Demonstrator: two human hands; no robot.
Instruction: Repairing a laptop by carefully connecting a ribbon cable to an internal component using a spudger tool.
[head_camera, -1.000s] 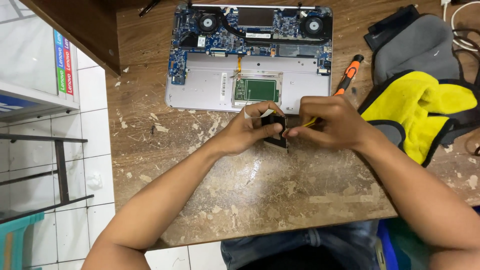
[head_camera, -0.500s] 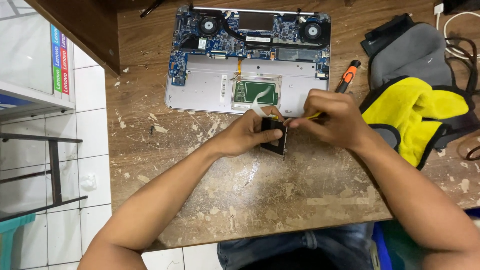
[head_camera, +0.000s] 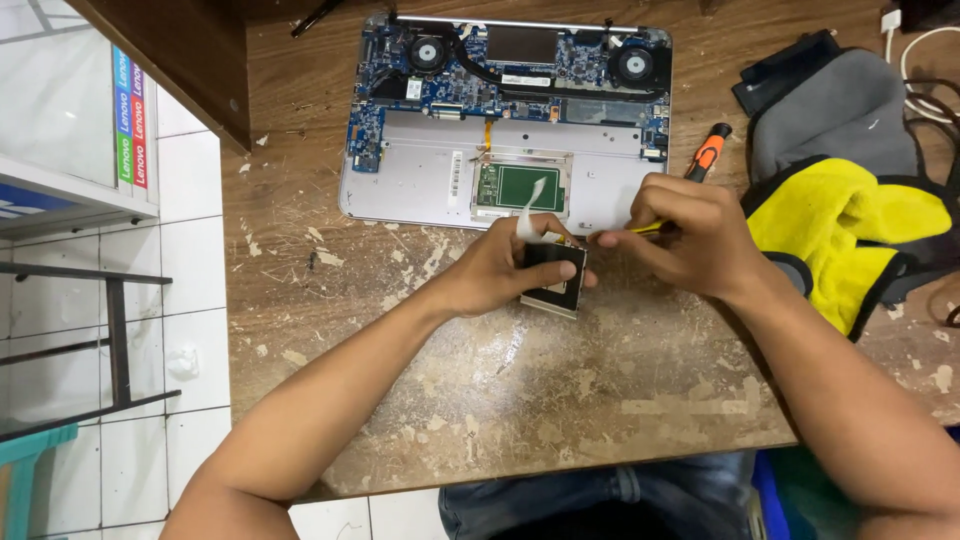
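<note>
My left hand (head_camera: 500, 265) grips a small flat black drive-like part (head_camera: 557, 280) with a silver edge, held just above the worn wooden table (head_camera: 520, 400). A pale ribbon strip (head_camera: 530, 212) curls up from its top. My right hand (head_camera: 685, 232) pinches a thin yellow tool (head_camera: 646, 228) whose tip meets the part's upper right corner. Just beyond both hands lies an opened silver laptop (head_camera: 420, 185), bottom cover off, with a blue circuit board, two fans and a green board (head_camera: 520, 187) showing.
An orange-and-black screwdriver (head_camera: 708, 153) lies right of the laptop. A yellow, grey and black pouch (head_camera: 850, 225) sits at the table's right. White cables (head_camera: 925, 50) trail at the far right corner. A dark wooden panel (head_camera: 190, 60) and tiled floor lie to the left.
The view has shifted slightly; both hands stay together on the black part, and the pale ribbon strip now stands up more visibly above it.
</note>
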